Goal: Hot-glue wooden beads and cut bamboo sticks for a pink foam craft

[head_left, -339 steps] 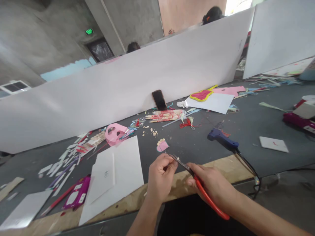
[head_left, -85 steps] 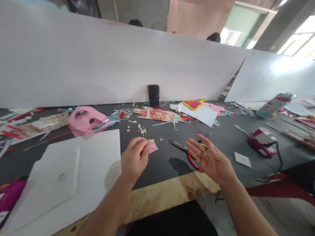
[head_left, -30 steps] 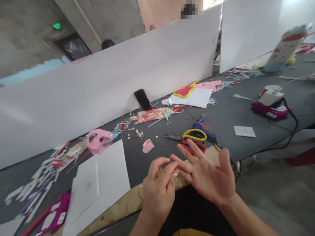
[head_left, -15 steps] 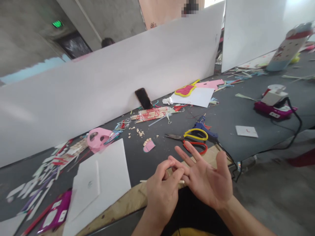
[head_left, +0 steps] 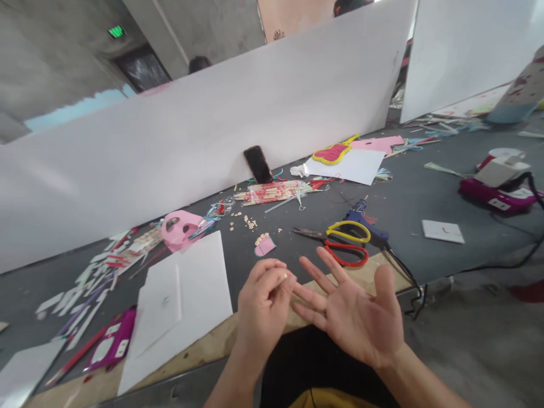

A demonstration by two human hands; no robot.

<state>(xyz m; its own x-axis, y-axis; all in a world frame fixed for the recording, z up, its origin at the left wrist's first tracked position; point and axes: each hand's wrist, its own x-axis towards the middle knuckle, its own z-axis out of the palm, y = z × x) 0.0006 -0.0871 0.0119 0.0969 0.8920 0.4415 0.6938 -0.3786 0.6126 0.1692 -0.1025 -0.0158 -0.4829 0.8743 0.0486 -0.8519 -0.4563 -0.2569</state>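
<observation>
A person's left hand [head_left: 261, 306] pinched a small pale piece [head_left: 282, 277] between the thumb and curled fingers above the wooden table edge [head_left: 204, 354]. It was held just beside the fingers of the right hand [head_left: 355, 317], which lay palm up, fingers spread and gripping nothing. Just beyond the hands, scissors [head_left: 342, 242] with red and yellow handles lay on the grey tabletop beside a blue glue gun [head_left: 369, 225] (its cord trailing off the edge). A white sheet [head_left: 191, 283] lay to the left.
</observation>
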